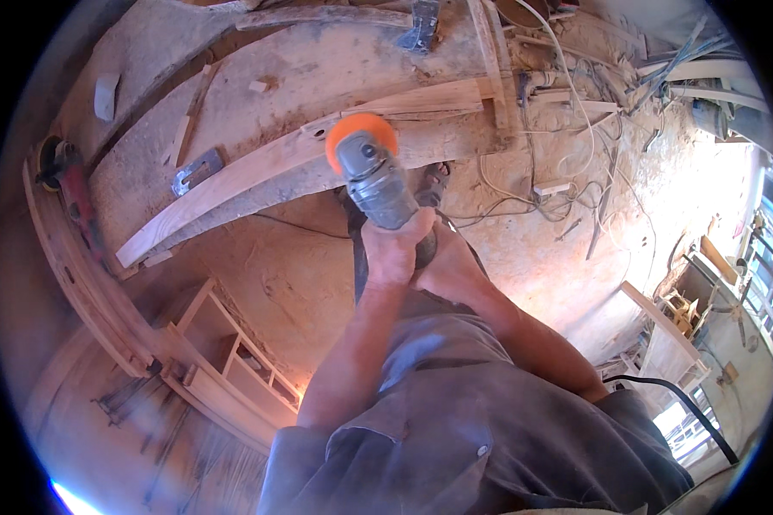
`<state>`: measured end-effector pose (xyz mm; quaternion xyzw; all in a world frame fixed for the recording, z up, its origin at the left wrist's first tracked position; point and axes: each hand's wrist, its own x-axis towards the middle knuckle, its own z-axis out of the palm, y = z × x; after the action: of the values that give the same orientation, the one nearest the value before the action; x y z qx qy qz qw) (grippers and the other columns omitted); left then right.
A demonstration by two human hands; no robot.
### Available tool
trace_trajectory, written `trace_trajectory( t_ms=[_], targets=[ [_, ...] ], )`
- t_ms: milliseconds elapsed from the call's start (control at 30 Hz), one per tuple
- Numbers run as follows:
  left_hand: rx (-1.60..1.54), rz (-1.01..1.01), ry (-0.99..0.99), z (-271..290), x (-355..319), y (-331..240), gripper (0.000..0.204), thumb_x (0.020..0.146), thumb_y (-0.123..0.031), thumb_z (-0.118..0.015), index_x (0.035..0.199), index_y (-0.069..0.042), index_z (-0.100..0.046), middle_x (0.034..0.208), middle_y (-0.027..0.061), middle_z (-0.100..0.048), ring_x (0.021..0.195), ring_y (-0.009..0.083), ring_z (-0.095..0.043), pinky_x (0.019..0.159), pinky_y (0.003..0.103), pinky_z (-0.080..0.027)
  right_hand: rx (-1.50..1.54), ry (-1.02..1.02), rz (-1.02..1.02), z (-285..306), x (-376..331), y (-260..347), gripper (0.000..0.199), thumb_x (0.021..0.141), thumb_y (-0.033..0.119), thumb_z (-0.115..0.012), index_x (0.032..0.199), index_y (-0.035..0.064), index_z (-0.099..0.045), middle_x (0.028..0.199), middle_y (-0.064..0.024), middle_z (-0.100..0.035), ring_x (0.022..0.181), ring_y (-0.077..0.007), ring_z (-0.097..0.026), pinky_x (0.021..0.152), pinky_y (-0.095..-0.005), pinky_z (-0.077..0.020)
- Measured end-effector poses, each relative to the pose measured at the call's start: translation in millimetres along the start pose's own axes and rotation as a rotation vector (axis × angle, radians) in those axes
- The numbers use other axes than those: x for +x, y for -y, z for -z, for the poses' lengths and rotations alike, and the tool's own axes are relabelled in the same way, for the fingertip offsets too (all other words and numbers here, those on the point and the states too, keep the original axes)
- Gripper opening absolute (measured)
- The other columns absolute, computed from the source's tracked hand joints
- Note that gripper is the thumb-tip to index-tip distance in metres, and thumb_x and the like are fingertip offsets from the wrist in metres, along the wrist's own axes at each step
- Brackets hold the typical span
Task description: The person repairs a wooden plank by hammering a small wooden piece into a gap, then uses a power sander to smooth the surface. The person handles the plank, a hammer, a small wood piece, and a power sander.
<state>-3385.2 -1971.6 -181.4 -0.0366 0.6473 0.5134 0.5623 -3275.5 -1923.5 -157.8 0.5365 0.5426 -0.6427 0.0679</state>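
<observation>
Head view: both hands wrapped around the rear body of a grey angle grinder [376,184]. Left hand [392,249] closed on the upper side of the handle, fingers curled over it; right hand [449,264] closed on the same handle just behind and beside it, the two hands touching. Grinder points away from the person, its orange disc [361,137] at the far end sitting against the top face of a long curved wooden beam [258,176]. Beam runs from lower left up to the right across a dusty workbench [301,77], with a shorter straight board [421,101] lying on its right end. Metal bracket [196,172] on the bench just left of the beam, second metal clamp [421,24] at the bench's far edge. Red power tool [73,184] lies well to the left on another curved wooden piece [86,283]. Wooden frame with slats [232,360] on the floor below the bench. White cords [567,163] tangled on the sawdust floor to the right; black cable [687,408] near the person's right elbow.
</observation>
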Motion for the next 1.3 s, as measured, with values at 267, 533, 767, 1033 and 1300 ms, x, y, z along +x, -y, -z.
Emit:
trace_trajectory(
  t_ms=[267, 533, 767, 1033, 1300],
  targets=[
    [0.053, -0.011, -0.018, 1.4, -0.8, 6.8, 0.028, 0.075, -0.022, -0.084, 0.090, -0.004, -0.069, 0.084, 0.0020, -0.068, 0.075, 0.0128, -0.062, 0.073, 0.033, -0.053, -0.014, -0.023, 0.014, -5.4, -4.4, -19.8, 0.064, 0.063, 0.012, -0.088, 0.120, -0.0003, -0.061, 0.111, -0.0121, -0.072, 0.105, -0.0217, -0.069, 0.091, -0.0347, -0.0531],
    [0.110, -0.103, -0.036, -5.3, -4.8, 14.9, 0.021, 0.077, -0.017, -0.081, 0.087, -0.002, -0.070, 0.081, 0.0010, -0.068, 0.073, 0.0108, -0.062, 0.069, 0.031, -0.052, 0.083, -0.037, -0.031, -4.4, -12.5, -13.3, 0.069, 0.063, 0.012, -0.088, 0.124, 0.0002, -0.059, 0.114, -0.0137, -0.071, 0.108, -0.0217, -0.068, 0.092, -0.0345, -0.0526],
    [0.012, 0.012, 0.017, 12.2, -2.7, -5.1, 0.017, 0.077, -0.013, -0.080, 0.086, -0.002, -0.070, 0.080, 0.0001, -0.067, 0.073, 0.0105, -0.062, 0.070, 0.029, -0.052, -0.039, -0.023, 0.019, -18.5, -2.3, -7.4, 0.064, 0.073, 0.031, -0.085, 0.124, 0.0030, -0.058, 0.115, -0.0219, -0.070, 0.114, -0.0392, -0.068, 0.095, -0.0440, -0.0529],
    [0.082, -0.068, 0.061, -15.6, -1.1, 20.5, 0.018, 0.079, -0.012, -0.079, 0.091, -0.004, -0.070, 0.084, 0.0000, -0.069, 0.073, 0.0109, -0.063, 0.069, 0.030, -0.052, 0.094, -0.087, -0.033, 0.7, -10.5, -31.9, 0.067, 0.063, 0.010, -0.089, 0.121, -0.0016, -0.059, 0.111, -0.0098, -0.071, 0.104, -0.0175, -0.068, 0.090, -0.0341, -0.0534],
    [0.102, -0.059, 0.130, -38.7, -0.7, 18.8, 0.018, 0.079, -0.013, -0.080, 0.091, -0.005, -0.069, 0.082, -0.0031, -0.066, 0.071, 0.0089, -0.060, 0.066, 0.029, -0.050, 0.152, -0.137, -0.043, 17.2, -23.5, -30.8, 0.065, 0.058, 0.005, -0.088, 0.117, -0.0015, -0.062, 0.110, -0.0090, -0.071, 0.102, -0.0168, -0.068, 0.088, -0.0338, -0.0538]
  ],
)
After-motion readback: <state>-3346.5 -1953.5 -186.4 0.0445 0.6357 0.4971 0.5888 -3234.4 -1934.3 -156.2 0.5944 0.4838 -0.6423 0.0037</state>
